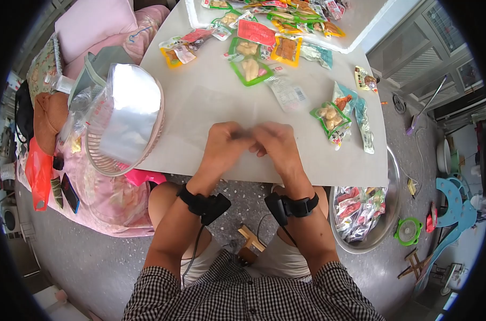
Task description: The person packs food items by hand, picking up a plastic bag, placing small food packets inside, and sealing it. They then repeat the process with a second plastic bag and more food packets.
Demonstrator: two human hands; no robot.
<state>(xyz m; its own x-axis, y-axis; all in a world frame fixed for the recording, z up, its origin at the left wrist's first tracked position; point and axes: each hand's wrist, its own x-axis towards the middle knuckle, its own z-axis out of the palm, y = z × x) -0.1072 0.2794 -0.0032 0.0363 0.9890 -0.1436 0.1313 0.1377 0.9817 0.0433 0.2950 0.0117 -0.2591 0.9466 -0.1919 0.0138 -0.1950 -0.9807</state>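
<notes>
My left hand [225,144] and my right hand [275,143] meet over the near part of the table, fingertips pinched together. A faint clear plastic bag [221,104] seems to spread from the fingertips over the tabletop; its edges are hard to make out. Motion blurs the left fingertips. Beyond the hands lie a clear printed packet [287,92] and a green-edged snack packet [250,70]. To the right are another green-edged packet [330,117] and a long teal packet [364,125].
A plastic basket [158,125] with clear bags [128,115] stands at the table's left edge. A white foam box [379,21] of colourful packets is at the back. Right of the table, a metal basin [395,208] holds more packets. A wooden stool [411,262] stands on the floor.
</notes>
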